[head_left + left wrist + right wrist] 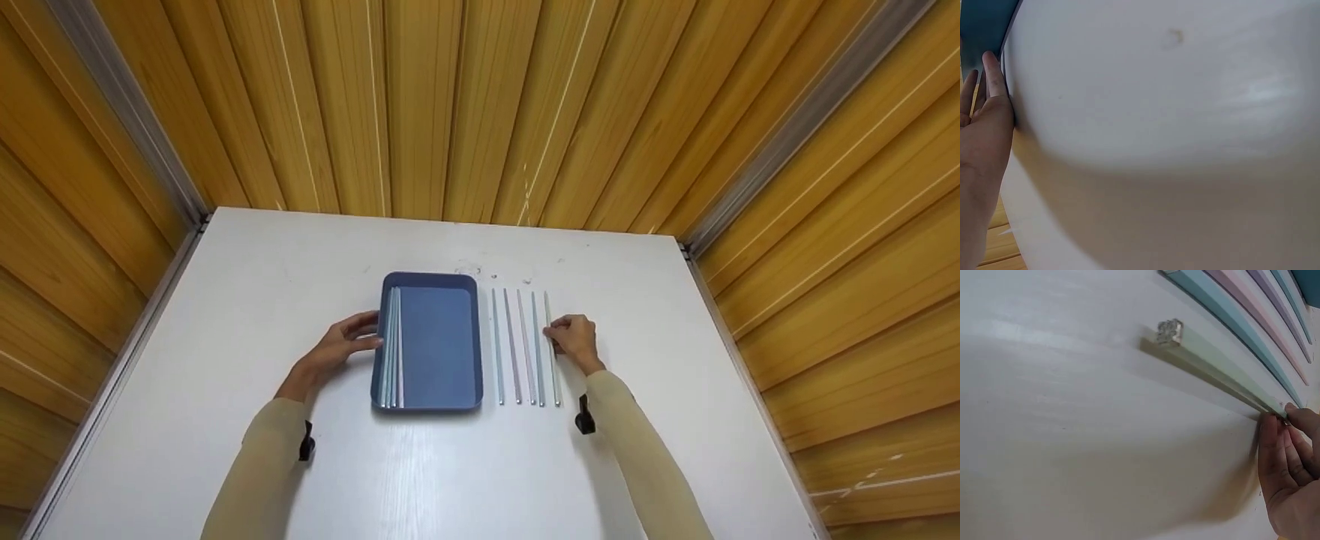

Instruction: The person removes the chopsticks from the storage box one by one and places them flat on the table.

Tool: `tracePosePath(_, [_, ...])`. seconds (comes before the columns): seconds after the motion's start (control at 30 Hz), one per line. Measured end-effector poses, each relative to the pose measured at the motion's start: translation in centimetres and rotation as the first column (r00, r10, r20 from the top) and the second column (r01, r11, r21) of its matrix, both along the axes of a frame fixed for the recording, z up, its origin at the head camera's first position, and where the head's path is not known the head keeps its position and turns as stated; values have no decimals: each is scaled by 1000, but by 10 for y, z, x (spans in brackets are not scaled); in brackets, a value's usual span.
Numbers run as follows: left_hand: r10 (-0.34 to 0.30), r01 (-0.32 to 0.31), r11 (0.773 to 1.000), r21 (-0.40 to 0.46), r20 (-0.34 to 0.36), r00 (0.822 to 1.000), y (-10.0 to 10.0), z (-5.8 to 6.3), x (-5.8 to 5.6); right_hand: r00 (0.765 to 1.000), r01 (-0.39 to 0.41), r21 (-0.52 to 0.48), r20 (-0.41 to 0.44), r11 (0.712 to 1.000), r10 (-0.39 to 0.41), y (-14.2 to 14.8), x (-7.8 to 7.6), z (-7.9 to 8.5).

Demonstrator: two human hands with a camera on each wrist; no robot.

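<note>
My right hand (574, 337) pinches a pale green chopstick (1224, 368) between thumb and fingertips. This chopstick is the rightmost of a row on the table, and its silver decorated end points toward me. To its left lie a blue chopstick (1230, 318), a pink chopstick (1264, 320), a purple chopstick (1283, 312) and another blue one, roughly parallel. My left hand (341, 345) touches the left side of a blue rectangular tray (442, 345), with fairly straight fingers along its outer wall. Several pastel chopsticks (392, 352) lie lengthwise inside, against the tray's left wall.
Everything lies on a white table (465, 472) with some small marks near its far side. Yellow wood-patterned panels (420, 112) stand behind and at both sides, with grey metal posts (142, 127) in the corners.
</note>
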State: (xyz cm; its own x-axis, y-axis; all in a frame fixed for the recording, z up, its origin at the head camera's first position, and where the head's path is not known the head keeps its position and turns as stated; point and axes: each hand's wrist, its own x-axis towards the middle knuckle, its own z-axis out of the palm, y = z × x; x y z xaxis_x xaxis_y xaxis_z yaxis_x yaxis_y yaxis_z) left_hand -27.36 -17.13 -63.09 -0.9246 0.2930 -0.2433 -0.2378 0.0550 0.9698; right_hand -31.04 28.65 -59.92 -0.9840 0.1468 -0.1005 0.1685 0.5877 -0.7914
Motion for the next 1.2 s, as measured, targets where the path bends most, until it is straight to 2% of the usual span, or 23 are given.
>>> tracePosePath(0.2, [-15, 15, 1000, 12, -16, 1000, 1, 0, 0, 1000, 20, -70, -10, 997, -21, 1, 5, -3])
tracePosePath(0.5, [-17, 17, 1000, 12, -35, 999, 2, 0, 2, 997, 58, -57, -49, 997, -61, 3, 5, -10])
tracePosePath(0.63, [-4, 4, 1000, 14, -34, 999, 2, -1, 1, 998, 43, -54, -48, 998, -46, 2, 4, -7])
tracePosePath(0.97, [1, -1, 1000, 23, -18, 1000, 1, -2, 2, 1000, -12, 21, 19, 1000, 11, 9, -2, 16])
tracePosePath(1.2, [0, 0, 999, 32, -12, 1000, 0, -1, 2, 998, -53, 43, -15, 998, 53, 2, -16, 50])
